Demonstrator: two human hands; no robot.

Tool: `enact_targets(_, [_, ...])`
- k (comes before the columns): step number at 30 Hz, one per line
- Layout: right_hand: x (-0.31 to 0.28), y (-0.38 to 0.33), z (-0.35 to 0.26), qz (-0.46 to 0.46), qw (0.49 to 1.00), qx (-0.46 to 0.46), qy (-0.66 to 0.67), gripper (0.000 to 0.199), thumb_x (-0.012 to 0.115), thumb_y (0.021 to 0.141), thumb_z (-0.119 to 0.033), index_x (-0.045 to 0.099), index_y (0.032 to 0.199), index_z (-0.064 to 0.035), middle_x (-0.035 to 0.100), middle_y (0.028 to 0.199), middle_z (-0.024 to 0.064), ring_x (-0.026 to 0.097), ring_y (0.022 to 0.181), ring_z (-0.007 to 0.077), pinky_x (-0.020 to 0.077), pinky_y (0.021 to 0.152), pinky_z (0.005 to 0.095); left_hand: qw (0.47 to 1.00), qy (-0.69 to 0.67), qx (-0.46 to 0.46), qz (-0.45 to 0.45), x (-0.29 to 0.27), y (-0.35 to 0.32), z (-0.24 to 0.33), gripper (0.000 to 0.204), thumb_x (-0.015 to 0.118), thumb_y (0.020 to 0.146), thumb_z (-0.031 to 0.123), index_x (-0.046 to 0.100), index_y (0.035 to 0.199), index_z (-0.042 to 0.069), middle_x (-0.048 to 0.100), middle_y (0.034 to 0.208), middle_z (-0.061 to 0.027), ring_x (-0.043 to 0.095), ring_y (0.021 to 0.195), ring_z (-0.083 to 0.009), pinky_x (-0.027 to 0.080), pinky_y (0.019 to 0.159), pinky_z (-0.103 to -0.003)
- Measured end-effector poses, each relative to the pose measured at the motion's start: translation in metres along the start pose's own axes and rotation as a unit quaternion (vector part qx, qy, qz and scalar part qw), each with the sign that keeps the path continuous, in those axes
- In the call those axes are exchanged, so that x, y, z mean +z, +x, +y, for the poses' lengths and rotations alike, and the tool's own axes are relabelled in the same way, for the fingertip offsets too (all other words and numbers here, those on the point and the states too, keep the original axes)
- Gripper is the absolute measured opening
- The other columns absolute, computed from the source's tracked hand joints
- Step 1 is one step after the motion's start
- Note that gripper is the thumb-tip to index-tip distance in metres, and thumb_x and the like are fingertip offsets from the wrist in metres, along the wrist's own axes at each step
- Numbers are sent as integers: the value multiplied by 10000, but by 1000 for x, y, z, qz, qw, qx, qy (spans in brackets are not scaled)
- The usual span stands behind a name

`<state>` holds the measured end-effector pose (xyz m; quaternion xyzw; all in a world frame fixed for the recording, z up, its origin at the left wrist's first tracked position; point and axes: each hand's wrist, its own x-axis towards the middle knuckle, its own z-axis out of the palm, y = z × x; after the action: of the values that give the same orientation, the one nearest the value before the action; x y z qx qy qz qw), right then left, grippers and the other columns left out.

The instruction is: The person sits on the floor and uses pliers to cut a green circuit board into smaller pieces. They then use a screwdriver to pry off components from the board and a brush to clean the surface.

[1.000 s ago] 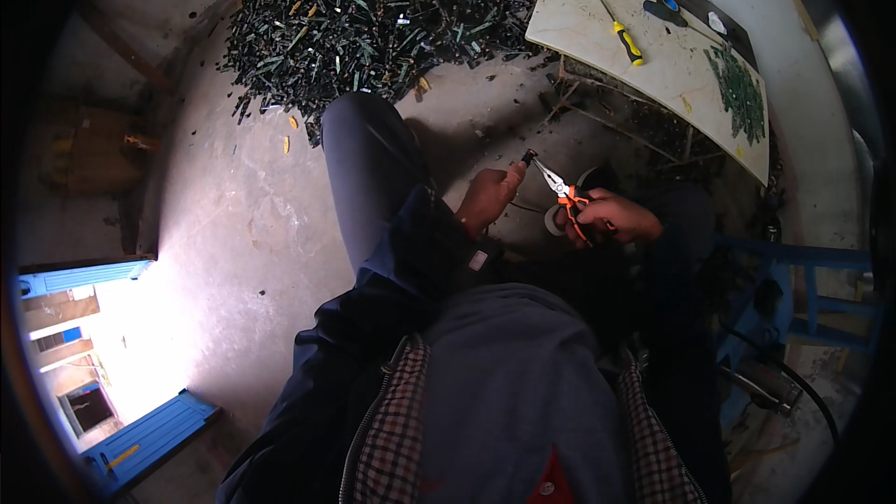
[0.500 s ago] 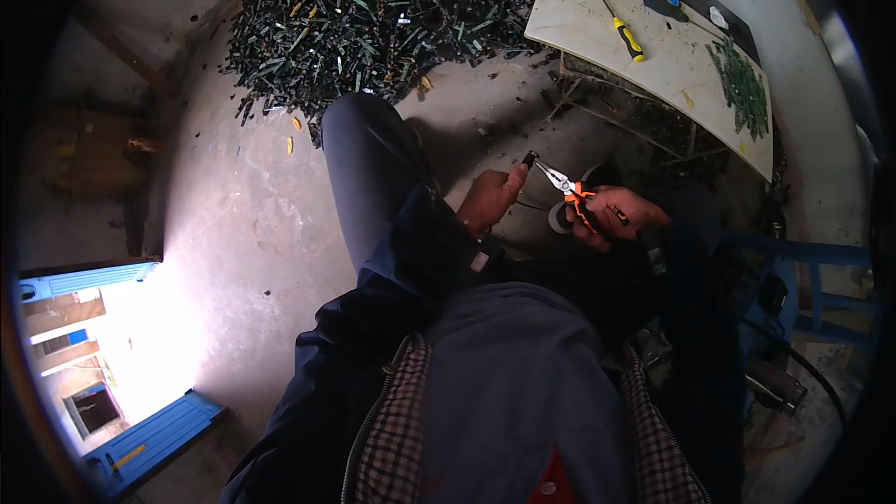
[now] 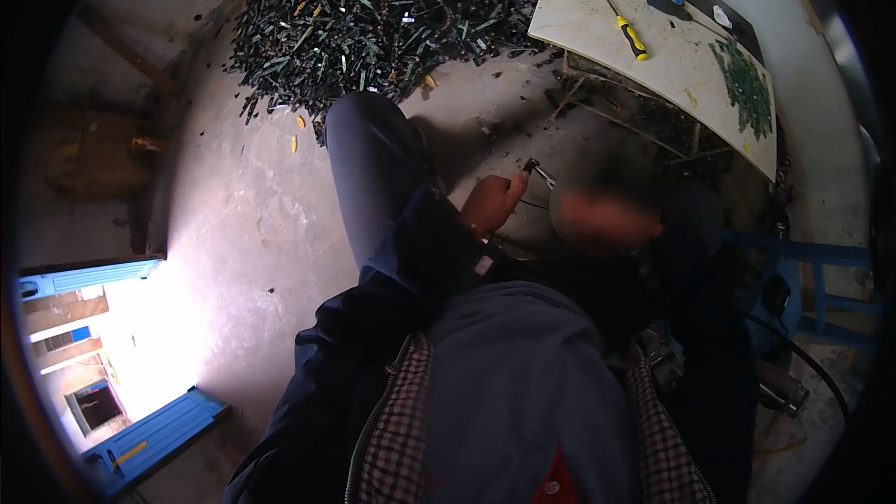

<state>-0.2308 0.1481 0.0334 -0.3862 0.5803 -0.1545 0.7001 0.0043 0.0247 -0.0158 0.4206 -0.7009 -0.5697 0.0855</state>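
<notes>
grey concrete floor (image 3: pixel 243 224); pale board table (image 3: pixel 653 65) at upper right; bright blue doorway (image 3: pixel 103 392) lower left

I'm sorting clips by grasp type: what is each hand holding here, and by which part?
The left hand pinches a small dark piece by its lower end, between fingertips. The right hand is blurred; its hold cannot be told.

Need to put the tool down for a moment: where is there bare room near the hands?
The pale board is bare at its near-left part, left of the yellow-handled screwdriver; its right end holds a strip of green pieces. The concrete floor left of the raised knee is open. It is crowded above, at the heap of dark scrap pieces, and under the board.
</notes>
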Motion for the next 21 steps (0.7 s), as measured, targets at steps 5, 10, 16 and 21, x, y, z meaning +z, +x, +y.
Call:
enact_targets(5, [12, 44, 56, 268, 775, -273, -503, 209, 637, 883, -266, 668, 1045, -137, 639, 800, 25, 606, 686, 174, 498, 632, 330, 995, -28, -90, -11, 11, 4, -22, 638, 470, 962, 547, 561, 613, 22, 494, 537, -65, 437, 482, -196, 354, 527, -387])
enact_targets(10, [7, 43, 48, 319, 791, -222, -472, 203, 654, 842, -218, 658, 1032, -146, 649, 876, 39, 623, 735, 229, 509, 660, 379, 888, -360, -276, -77, 2, 6, 7, 545, 444, 968, 571, 418, 605, 165, 324, 509, 52, 285, 415, -119, 233, 420, -303])
enact_targets(16, [13, 25, 21, 253, 891, -300, -227, 93, 576, 874, -135, 601, 935, -70, 605, 847, 103, 610, 744, 286, 503, 667, 387, 825, -489, -225, -171, -12, 6, 7, 570, 458, 953, 617, 359, 598, 181, 255, 503, 62, 208, 388, -95, 160, 390, -289])
enact_targets(21, [9, 26, 11, 227, 821, -300, -428, 103, 549, 914, -135, 548, 853, -52, 571, 786, 114, 589, 696, 247, 485, 626, 367, 822, -510, -179, -178, -14, 2, 16, 570, 451, 952, 617, 383, 602, 172, 237, 483, 64, 185, 378, -94, 161, 397, -289])
